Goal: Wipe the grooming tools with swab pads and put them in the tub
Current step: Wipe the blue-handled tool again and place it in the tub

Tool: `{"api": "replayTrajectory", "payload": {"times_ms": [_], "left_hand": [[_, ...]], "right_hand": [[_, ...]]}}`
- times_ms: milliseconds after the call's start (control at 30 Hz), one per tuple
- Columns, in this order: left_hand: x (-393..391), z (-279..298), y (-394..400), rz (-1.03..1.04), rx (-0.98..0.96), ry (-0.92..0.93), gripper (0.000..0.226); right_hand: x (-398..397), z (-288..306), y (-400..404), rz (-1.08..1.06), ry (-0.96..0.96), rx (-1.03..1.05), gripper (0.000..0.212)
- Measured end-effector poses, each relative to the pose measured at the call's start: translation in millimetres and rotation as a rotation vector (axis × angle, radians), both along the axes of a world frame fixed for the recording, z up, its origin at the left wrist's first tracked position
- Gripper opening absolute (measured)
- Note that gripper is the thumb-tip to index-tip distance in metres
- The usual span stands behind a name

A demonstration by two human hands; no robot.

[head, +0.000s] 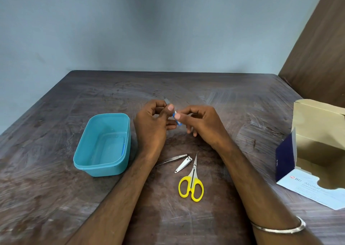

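Your left hand [152, 120] hides most of a thin metal tool [166, 101]; only its grey tip shows above your thumb, so you cannot tell which tool it is. Your right hand [200, 122] pinches a small blue-and-white swab packet [177, 119] between thumb and forefinger. The teal tub [104, 145] sits left of your hands, a blue streak inside its right wall. Tweezers [172, 159], nail clipper [183, 164] and yellow scissors [192, 183] lie on the table [56, 198] between your forearms. The open swab box [317, 151] is cut off at right.

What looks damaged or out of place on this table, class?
The alcohol swab box at the table's right edge lies with its top ripped open, a ragged hole torn in its flap. Otherwise nothing stands out.
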State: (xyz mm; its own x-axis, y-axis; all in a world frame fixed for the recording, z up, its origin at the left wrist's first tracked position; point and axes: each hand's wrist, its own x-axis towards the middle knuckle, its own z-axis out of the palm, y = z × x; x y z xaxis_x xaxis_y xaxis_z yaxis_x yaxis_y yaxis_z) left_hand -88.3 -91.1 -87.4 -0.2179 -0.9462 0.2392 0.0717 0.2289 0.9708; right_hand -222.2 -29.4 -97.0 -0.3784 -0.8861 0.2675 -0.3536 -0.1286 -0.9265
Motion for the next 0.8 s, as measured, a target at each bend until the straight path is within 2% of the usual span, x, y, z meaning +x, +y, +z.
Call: {"api": "replayTrajectory", "payload": {"times_ms": [67, 333, 500, 800], "left_hand": [[0.3, -0.1, 0.1, 0.004, -0.008, -0.006, 0.007], [1.5, 1.6, 0.8, -0.023, -0.008, 0.010, 0.009], [0.2, 1.2, 1.0, -0.004, -0.007, -0.003, 0.015], [-0.2, 1.4, 0.9, 0.081, -0.020, -0.076, 0.006]], "right_hand": [[-0.4, -0.1, -0.4, -0.017, -0.008, -0.009, 0.019], [-0.8, -2.1, -0.7, -0.002, 0.007, -0.031, 0.011], [0.8, -1.8, -1.1, 0.027, 0.092, -0.021, 0.004], [-2.3, -2.6, -0.6, 0.032, 0.173, 0.018, 0.006]]}}
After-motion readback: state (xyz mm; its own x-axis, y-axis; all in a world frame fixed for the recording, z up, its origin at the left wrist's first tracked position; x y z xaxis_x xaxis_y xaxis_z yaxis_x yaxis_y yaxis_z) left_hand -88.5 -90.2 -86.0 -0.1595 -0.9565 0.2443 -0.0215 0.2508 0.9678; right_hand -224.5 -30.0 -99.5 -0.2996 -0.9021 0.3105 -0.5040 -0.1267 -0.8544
